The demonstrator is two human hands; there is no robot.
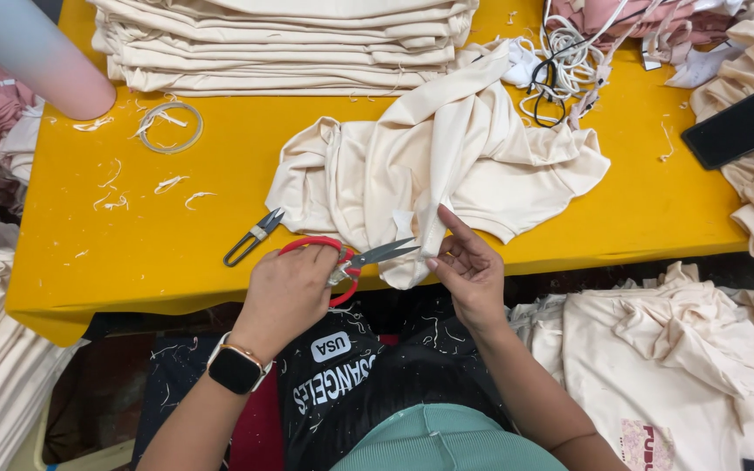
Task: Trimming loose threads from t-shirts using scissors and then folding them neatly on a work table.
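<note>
My left hand point(288, 292), with a dark watch on its wrist, grips red-handled scissors point(353, 260) at the near edge of the yellow table point(150, 253). The blades are slightly apart and point right at a hanging fold of a cream garment point(429, 166) that lies crumpled on the table. My right hand point(469, 266) pinches that fold just right of the blade tips.
Small thread snips point(253, 236) lie left of the scissors. A stack of folded cream garments point(281, 44) sits at the back, a tape ring point(170, 127) and thread scraps at the left, tangled cords point(569, 61) and a black phone point(743, 131) at the right. More cream garments point(682, 366) are heaped below right.
</note>
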